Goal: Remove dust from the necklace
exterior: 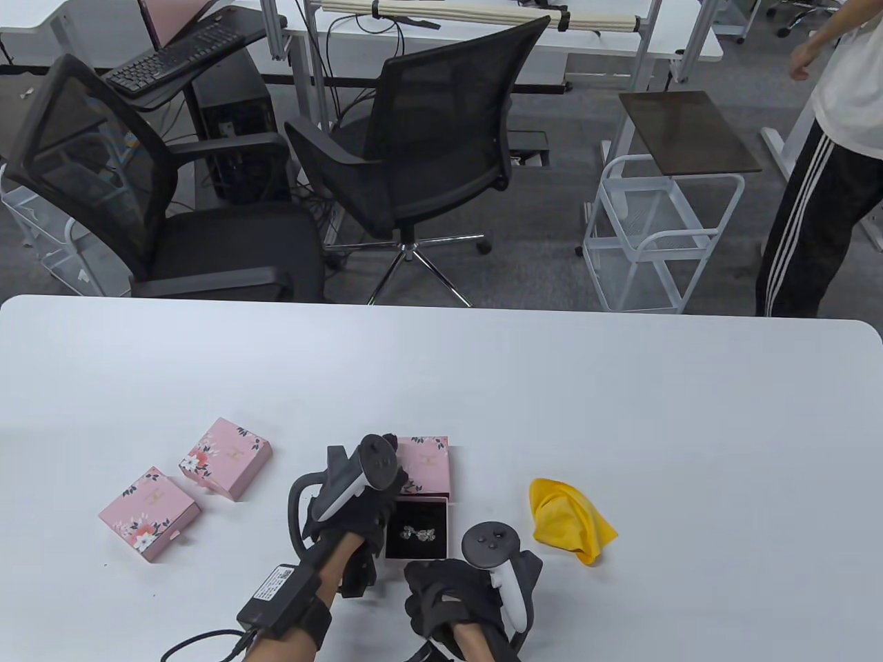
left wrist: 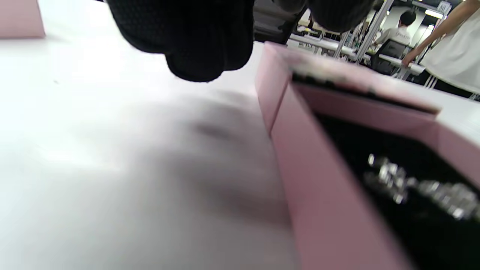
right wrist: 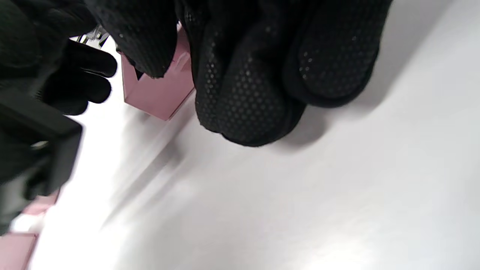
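Note:
An open pink gift box lies in the near middle of the table: its floral sleeve (exterior: 425, 463) is at the back and its black-lined tray (exterior: 436, 516) is pulled toward me. The silver necklace (exterior: 419, 533) lies in the tray and shows blurred in the left wrist view (left wrist: 416, 187). My left hand (exterior: 359, 514) holds the box's left side, with fingers (left wrist: 202, 41) curled beside the pink wall (left wrist: 318, 195). My right hand (exterior: 445, 593) lies at the tray's front edge with its fingers (right wrist: 247, 97) curled and one fingertip on the tray's corner (right wrist: 157, 95). A yellow dust cloth (exterior: 569, 520) lies crumpled to the right, untouched.
Two closed pink floral boxes (exterior: 224, 456) (exterior: 148, 512) lie at the left. The white table (exterior: 552, 386) stretches far behind the box. Two black office chairs (exterior: 428, 138) and a white cart (exterior: 655, 234) stand beyond the far edge. A person (exterior: 821, 172) stands at the right.

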A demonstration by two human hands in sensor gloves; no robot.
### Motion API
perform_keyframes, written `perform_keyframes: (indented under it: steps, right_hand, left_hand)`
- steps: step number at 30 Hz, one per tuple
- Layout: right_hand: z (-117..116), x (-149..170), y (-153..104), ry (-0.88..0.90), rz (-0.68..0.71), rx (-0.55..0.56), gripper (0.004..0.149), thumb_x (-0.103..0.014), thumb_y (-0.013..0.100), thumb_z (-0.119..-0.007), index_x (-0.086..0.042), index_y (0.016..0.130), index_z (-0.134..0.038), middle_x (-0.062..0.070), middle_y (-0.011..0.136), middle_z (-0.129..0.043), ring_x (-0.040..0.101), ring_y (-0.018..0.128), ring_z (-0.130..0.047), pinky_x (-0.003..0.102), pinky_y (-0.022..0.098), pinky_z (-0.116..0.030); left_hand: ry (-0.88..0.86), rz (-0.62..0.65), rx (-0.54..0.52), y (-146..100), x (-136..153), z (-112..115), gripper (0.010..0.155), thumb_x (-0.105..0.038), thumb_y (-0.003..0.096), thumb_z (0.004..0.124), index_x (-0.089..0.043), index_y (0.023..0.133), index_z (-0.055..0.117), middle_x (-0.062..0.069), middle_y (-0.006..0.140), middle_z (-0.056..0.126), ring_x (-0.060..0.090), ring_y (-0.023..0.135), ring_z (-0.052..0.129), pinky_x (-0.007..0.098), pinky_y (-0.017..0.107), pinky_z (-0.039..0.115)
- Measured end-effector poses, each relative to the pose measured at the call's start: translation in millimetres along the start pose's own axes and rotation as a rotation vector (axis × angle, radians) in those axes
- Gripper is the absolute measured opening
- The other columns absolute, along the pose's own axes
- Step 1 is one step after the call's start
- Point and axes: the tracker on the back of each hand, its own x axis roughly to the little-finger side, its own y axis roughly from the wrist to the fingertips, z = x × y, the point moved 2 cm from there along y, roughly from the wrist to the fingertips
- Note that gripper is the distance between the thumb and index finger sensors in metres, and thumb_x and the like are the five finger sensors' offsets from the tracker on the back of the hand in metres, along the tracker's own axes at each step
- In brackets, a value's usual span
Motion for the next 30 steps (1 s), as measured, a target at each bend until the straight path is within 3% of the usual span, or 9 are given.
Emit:
perform_keyframes:
  steps: [6, 10, 13, 16, 22, 30]
  right_hand:
    - [35.0, -15.5, -16.2, -0.182, 0.124, 0.089, 0.043, -0.038, 0.066, -0.078, -0.001, 0.088, -0.084, 0.015, 0.066, -0.099, 0.029, 0.041, -0.104, 0.044, 0.039, -0.087]
    - [50.0, -39.1, -23.2, -0.250, 0.238, 0.283, 0.041, -0.036, 0.065, -0.080, -0.004, 0.090, -0.083, 0.014, 0.068, -0.098, 0.029, 0.043, -0.102, 0.045, 0.041, -0.086]
    - [47.7, -55.3, -22.4, -0.392, 0.306, 0.487, 0.039, -0.032, 0.063, -0.082, -0.009, 0.095, -0.079, 0.016, 0.079, -0.093, 0.036, 0.060, -0.096, 0.052, 0.053, -0.080]
    - [35.5, -63.4, -15.2, -0.581, 0.335, 0.564, 0.039, -0.030, 0.062, -0.084, -0.013, 0.097, -0.078, 0.017, 0.086, -0.088, 0.043, 0.071, -0.087, 0.058, 0.060, -0.071]
    - [9.0, -64.3, -3.6, -0.777, 0.396, 0.513, 0.042, -0.033, 0.062, -0.084, -0.014, 0.099, -0.077, 0.026, 0.101, -0.073, 0.051, 0.084, -0.073, 0.062, 0.066, -0.062]
    - [-1.6, -66.1, -3.3, -0.887, 0.388, 0.550, 0.044, -0.036, 0.060, -0.086, -0.012, 0.097, -0.079, 0.029, 0.106, -0.068, 0.054, 0.087, -0.071, 0.060, 0.066, -0.064]
  left_hand:
    - [-0.074, 0.053, -0.114, -36.9, 26.2, -34.3, 0.065, -0.056, 0.0618, 0.061, -0.036, 0.118, 0.036, 0.011, 0.115, 0.069, 0.031, 0.086, 0.082, 0.049, 0.064, 0.072]
    - [-0.115, 0.096, -0.156, -65.3, 42.0, -43.5, 0.067, -0.057, 0.0619, 0.061, -0.032, 0.119, 0.037, 0.012, 0.114, 0.071, 0.031, 0.086, 0.083, 0.049, 0.063, 0.073]
    - [-0.147, 0.130, -0.207, -81.3, 49.3, -44.3, 0.067, -0.058, 0.0620, 0.061, -0.032, 0.119, 0.039, 0.011, 0.113, 0.073, 0.030, 0.086, 0.083, 0.048, 0.063, 0.073]
    - [-0.185, 0.167, -0.231, -87.9, 53.8, -34.7, 0.067, -0.058, 0.0617, 0.063, -0.030, 0.119, 0.041, 0.011, 0.112, 0.074, 0.030, 0.085, 0.084, 0.048, 0.063, 0.074]
    - [-0.097, 0.155, -0.194, -90.6, 60.8, -12.9, 0.071, -0.059, 0.0603, 0.067, -0.028, 0.119, 0.042, 0.008, 0.107, 0.080, 0.029, 0.085, 0.085, 0.047, 0.062, 0.075]
    - [-0.103, 0.154, -0.222, -94.8, 62.8, -13.9, 0.071, -0.059, 0.0600, 0.068, -0.027, 0.118, 0.045, 0.008, 0.105, 0.082, 0.028, 0.083, 0.087, 0.047, 0.061, 0.076]
